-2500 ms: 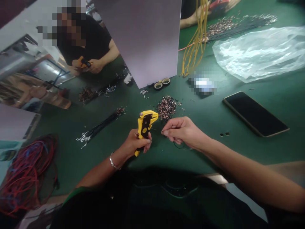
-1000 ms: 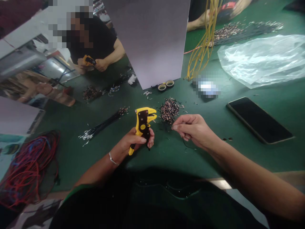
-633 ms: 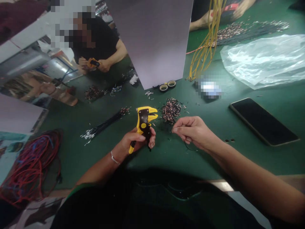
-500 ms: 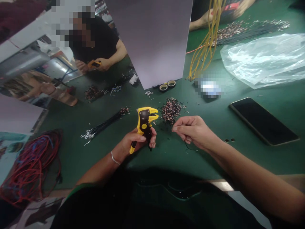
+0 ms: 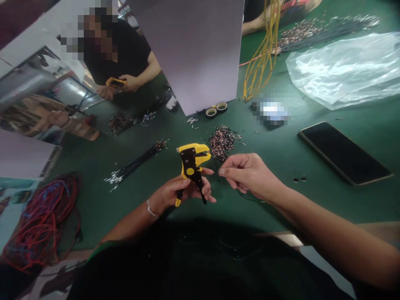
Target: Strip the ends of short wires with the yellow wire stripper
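My left hand [image 5: 184,189] holds a yellow and black wire stripper [image 5: 191,162] by its handles, its jaws pointing right; some fingers are stretched away from the handle. Just to the right, my right hand [image 5: 242,171] pinches a thin black wire [image 5: 246,197] between thumb and fingertips, its tail hanging below the palm. The wire's front end is too small to make out. Behind the tool and the right fingertips lies a pile of short copper and black wire scraps [image 5: 222,141]. A bundle of black wires [image 5: 136,164] with bare ends rests left of the stripper.
A phone [image 5: 345,152] lies at right, with a clear plastic bag [image 5: 346,71] behind it. Two tape rolls [image 5: 216,109] stand by a pale upright panel [image 5: 196,54]. Red and blue cables [image 5: 46,216] are heaped at left. Co-workers sit across the green table [image 5: 275,216].
The wire stripper has tilted, its jaws now closer to the right fingertips, and my left fingers have loosened from the handle. My right hand has shifted slightly left with the wire.
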{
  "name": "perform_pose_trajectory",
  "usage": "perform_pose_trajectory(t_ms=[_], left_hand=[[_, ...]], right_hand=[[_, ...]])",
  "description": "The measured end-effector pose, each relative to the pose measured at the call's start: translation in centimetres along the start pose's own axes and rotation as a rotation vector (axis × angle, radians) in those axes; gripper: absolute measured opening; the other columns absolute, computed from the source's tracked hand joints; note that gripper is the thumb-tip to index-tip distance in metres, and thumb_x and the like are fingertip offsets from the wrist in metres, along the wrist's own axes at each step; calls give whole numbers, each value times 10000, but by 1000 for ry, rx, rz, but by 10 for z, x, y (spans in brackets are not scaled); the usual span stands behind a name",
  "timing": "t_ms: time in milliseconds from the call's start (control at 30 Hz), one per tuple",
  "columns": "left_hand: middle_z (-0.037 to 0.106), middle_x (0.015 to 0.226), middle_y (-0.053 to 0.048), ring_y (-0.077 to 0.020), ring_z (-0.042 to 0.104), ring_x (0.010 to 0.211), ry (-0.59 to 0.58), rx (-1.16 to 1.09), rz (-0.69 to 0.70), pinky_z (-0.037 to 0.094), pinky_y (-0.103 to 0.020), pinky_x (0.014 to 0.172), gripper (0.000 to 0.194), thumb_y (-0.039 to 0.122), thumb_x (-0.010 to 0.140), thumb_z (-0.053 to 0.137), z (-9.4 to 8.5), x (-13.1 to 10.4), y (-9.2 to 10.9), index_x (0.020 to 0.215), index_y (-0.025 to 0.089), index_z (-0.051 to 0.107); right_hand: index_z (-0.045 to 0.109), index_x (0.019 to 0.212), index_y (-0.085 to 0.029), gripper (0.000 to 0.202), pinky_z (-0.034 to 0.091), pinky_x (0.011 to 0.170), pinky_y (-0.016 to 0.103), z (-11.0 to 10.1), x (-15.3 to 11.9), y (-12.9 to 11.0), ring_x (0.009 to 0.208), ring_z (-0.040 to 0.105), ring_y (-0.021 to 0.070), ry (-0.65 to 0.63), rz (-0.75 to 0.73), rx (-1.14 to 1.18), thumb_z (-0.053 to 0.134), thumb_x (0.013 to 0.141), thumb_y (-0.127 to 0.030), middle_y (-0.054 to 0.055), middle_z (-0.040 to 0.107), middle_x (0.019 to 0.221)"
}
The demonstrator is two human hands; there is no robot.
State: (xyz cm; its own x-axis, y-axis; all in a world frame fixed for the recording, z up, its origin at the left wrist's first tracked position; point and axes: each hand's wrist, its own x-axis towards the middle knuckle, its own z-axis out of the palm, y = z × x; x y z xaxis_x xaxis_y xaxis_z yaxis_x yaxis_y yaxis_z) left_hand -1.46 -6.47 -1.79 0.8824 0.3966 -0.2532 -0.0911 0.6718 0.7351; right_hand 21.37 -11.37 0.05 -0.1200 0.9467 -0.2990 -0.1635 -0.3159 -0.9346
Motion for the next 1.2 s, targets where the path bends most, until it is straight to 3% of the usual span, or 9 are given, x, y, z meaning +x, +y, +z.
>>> perform_pose_trajectory(t_ms=[167,333,567,833,1200], left_hand=[[552,912,-80,-227,568,857,-7,59,31,442,-526,926,639,473,791,675,4,0,-2,1326,169,505],[563,984,-89,-217,521,901,67,88,89,426,-380,844,714,279,645,743,-1,-1,-5,1317,178,523],[578,1067,-72,-190,491,914,50,236,97,384,-325,845,832,188,540,772,-10,-1,-3,1337,198,532],[613,1010,-73,-190,508,880,184,515,71,408,-325,806,573,140,584,716,-10,-2,-3,1152,166,640],[600,877,-51,-215,557,898,204,495,109,426,-377,879,387,141,615,651,2,-4,3,1001,149,629]], right_hand=[[630,626,-159,180,264,305,183,0,-3,0,280,376,28,-25,-58,-31,690,750,-274,-56,530,407],[614,614,-159,177,253,307,180,3,-5,-3,278,371,26,-41,-49,-60,683,746,-256,-59,522,394],[627,634,-157,160,274,311,175,1,-2,1,284,379,28,-48,-45,-55,685,744,-258,-61,522,402],[639,641,-157,149,276,316,179,0,-1,2,289,378,30,-64,-42,-45,688,735,-261,-67,514,399],[630,647,-159,144,272,328,188,3,-2,-1,297,368,33,-90,-12,-83,666,754,-248,-71,496,403]])
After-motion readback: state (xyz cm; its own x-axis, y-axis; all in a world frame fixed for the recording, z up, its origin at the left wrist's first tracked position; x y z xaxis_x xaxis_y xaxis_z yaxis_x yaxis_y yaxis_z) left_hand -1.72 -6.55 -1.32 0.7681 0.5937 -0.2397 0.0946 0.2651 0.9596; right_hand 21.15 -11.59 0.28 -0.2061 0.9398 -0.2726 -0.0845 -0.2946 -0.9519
